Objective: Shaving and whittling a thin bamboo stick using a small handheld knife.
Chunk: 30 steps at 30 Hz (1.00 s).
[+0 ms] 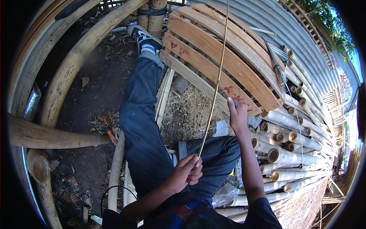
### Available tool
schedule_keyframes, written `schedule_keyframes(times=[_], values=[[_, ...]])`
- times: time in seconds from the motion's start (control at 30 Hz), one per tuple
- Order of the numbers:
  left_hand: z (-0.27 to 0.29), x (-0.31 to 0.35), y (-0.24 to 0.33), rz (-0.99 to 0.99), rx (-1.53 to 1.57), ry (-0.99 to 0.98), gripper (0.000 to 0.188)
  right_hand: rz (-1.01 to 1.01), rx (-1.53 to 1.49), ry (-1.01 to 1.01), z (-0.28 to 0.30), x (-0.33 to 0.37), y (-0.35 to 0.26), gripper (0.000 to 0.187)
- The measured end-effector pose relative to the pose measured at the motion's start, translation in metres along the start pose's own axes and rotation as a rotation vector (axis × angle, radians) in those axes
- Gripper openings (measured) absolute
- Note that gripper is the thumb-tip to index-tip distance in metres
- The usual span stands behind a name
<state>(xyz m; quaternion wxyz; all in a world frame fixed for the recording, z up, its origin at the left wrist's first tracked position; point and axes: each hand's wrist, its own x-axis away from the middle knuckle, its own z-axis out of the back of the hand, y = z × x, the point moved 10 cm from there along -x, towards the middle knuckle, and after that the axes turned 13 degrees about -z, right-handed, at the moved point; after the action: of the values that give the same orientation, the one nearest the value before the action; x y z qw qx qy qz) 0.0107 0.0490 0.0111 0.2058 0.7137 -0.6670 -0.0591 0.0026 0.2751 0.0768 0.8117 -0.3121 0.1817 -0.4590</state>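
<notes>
The left hand (187, 173) is clamped on the near end of a bamboo strip (217, 82) extending beyond the grip, the right hand (238, 115) curled alongside, contents indeterminable; narrow splitting appears done, remaining work unclear, with bamboo poles (293, 157) stacked rightward

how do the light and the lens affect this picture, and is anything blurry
Head view, upper middle: the fisheye bows the wooden slats; head view, right edge: the sky is very bright; head view, left: the dirt ground is in dim shade; head view, centre: the left hand, right hand and thin bamboo strip look fairly sharp.
</notes>
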Motion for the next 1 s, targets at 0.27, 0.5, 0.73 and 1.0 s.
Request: schedule_keyframes(times=[0.27,0.5,0.73,1.0], values=[[0.011,0.010,0.002,-0.015,-0.119,0.084,0.023,0.271,-0.019,-0.129,-0.019,0.034,-0.031,0.046],[0.021,0.027,0.000,0.010,-0.042,0.118,0.024,0.444,0.129,-0.183,-0.031,0.046,-0.054,0.048],[0.019,0.040,-0.013,0.094,-0.024,0.067,0.024,0.132,0.098,0.081,0.007,-0.029,-0.020,0.049],[0.029,0.041,-0.006,0.083,-0.075,0.073,0.024,0.581,0.179,-0.203,-0.034,0.038,-0.049,0.044]])
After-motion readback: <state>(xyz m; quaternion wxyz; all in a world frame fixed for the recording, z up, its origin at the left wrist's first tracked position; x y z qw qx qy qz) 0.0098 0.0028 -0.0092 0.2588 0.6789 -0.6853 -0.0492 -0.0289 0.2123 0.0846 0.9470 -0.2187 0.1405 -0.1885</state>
